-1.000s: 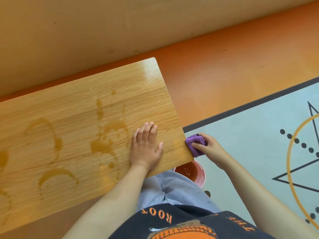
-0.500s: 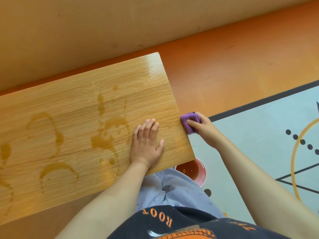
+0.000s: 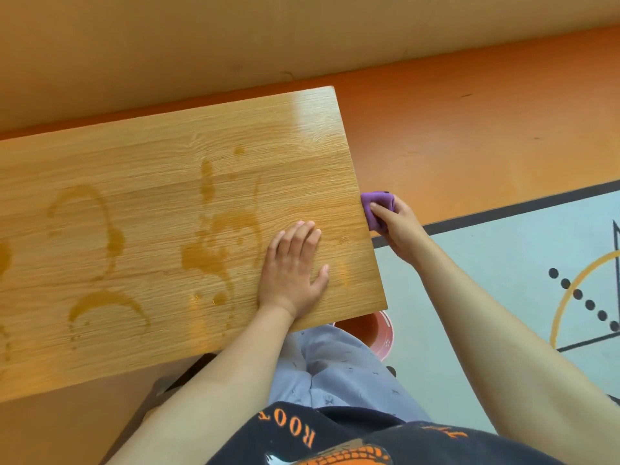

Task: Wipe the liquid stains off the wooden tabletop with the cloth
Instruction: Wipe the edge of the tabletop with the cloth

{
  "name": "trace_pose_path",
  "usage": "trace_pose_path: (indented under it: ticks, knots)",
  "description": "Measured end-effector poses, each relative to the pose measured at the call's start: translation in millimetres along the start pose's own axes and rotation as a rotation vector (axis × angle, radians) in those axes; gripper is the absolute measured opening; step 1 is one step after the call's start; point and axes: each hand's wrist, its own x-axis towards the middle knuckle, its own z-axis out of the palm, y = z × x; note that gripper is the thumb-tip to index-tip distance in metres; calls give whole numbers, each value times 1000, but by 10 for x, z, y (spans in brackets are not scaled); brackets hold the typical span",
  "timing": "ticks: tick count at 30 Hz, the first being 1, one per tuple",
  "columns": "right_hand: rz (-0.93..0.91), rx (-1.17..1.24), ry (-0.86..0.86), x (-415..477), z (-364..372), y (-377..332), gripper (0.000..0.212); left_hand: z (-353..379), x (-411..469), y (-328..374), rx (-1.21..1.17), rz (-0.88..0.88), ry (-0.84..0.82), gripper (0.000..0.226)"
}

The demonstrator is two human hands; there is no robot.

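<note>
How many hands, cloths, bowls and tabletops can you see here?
Bare hands: 2, left hand and right hand
Folded purple cloth: 1
Round pink bowl: 1
Rectangular wooden tabletop: 1
Total: 5

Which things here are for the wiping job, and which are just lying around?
For the job: purple cloth, gripped by the right hand; wooden tabletop; liquid stains; left hand, flat on the tabletop.
Just lying about: pink bowl below the table corner; patterned mat.
</note>
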Motion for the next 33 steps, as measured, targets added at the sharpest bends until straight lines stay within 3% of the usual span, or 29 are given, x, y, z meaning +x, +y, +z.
trace_pose_path:
  ticks: [6, 13, 19, 33]
  knots:
    - [-14, -1, 6, 262, 60, -151, 29, 16, -21, -9, 5, 3, -4, 62]
    - [43, -61, 15, -345, -152, 311, 27, 0, -6, -15, -1, -2, -25, 62]
    - [43, -209, 25, -549, -240, 346, 11, -14, -9, -10, -5, -2, -26, 61]
    - [-92, -217, 50, 807, 175, -617, 27, 40, -19, -19, -8, 9, -11, 63]
